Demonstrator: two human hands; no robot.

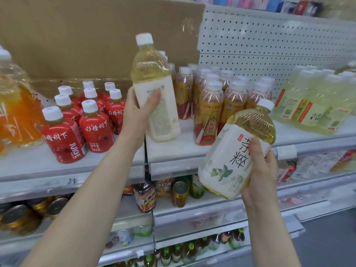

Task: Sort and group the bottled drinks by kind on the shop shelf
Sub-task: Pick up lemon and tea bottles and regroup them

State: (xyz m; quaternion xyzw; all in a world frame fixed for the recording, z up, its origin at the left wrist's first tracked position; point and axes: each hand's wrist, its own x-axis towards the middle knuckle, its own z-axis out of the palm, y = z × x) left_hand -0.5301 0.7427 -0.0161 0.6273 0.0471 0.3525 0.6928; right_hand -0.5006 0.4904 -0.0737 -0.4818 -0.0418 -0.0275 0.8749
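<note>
Both hands are closed on drinks of one kind. The left hand wraps the white label of a tall clear plastic bottle of pale yellow tea with a white cap, thumb in front and fingers behind. That bottle stands nearly upright, cap at 12 o'clock, in the gap on the white top shelf; whether its base touches the shelf I cannot tell. The right hand grips a second pale yellow tea bottle with the same white label, held out in front of the shelf edge at about 4 o'clock from the first. Its long axis runs from 7 o'clock at the base to 1 o'clock at the cap. The gap lies at about 11 o'clock from the right hand, and the left hand is much nearer to it, so I judge the tilted bottle must be stood upright and carried up-left to sit beside its twin. Its label shows two large dark characters, seemingly 茶粹, above a green leaf drawing; the left bottle shows only small print, too blurred to read. At 9 o'clock of the gap stand squat red-wrapped juice bottles with white caps, marked 山楂树下 and JUICE. At 3 o'clock stand gold-and-red labelled bottles with white caps, marked 东鹏. A handwritten number on the shelf edge reads 22.
</note>
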